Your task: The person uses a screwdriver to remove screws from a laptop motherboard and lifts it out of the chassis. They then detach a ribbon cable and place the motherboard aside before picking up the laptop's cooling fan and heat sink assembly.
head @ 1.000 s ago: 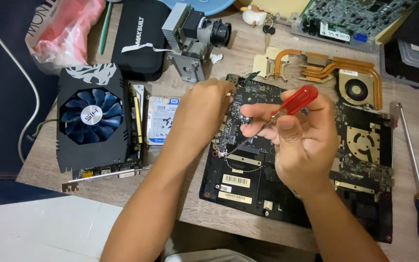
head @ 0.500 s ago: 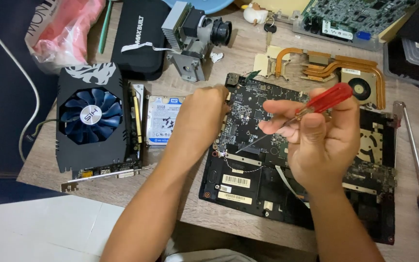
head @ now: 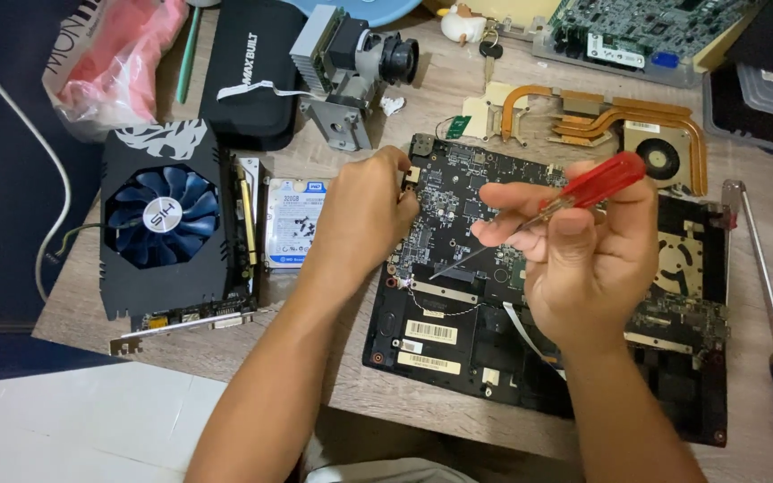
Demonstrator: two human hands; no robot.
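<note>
Above laptop board [head: 458, 224] (tilted): screwdriver [head: 574, 192].

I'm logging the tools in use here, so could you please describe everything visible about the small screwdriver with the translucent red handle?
The small screwdriver with the translucent red plastic handle has a thin, bare metal shaft. The right hand pinches it between the fingertips, handle raised towards the upper right, shaft slanting down-left. Its tip sits over the black laptop circuit board; whether it touches is unclear. The left hand rests on the board's left edge, apart from the tool.
</note>
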